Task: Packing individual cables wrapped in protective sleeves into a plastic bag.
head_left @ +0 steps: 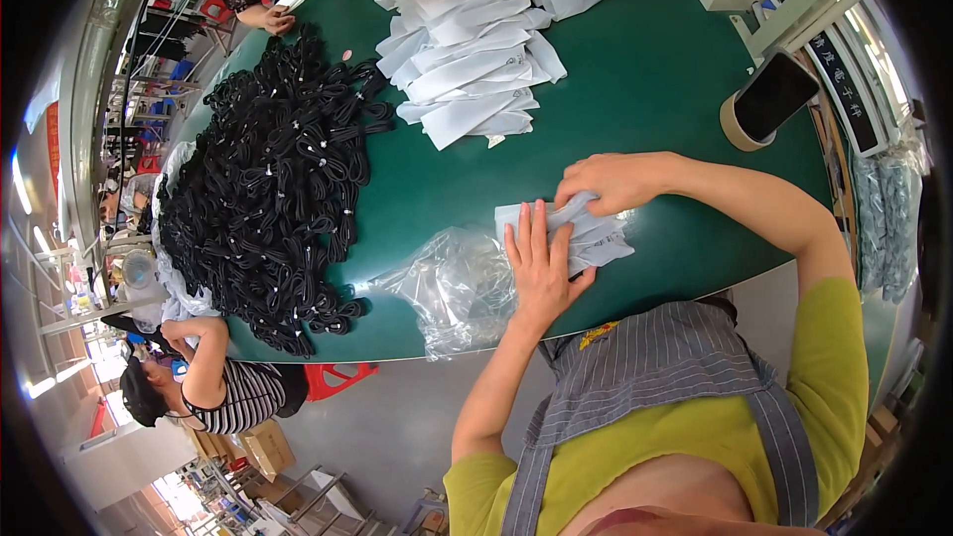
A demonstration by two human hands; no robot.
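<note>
In front of me on the green table lies a small stack of whitish, translucent plastic bags (606, 236). My left hand (544, 273) rests on its left part with the fingers stretched out and spread. At the upper edge of the stack, my right hand (613, 181) has its fingers curled and pinches the edge of a bag; its fingertips are partly hidden. A crumpled clear plastic bag (457, 288) lies just left of my left hand, at the near edge of the table.
Bundled black cables (278, 189) form a big heap on the left. Many white bags (467, 69) are piled at the far side. A phone (779, 94) leans by a tape roll (740, 129) at right. Two other people (238, 392) are at the table's left and far-left edges.
</note>
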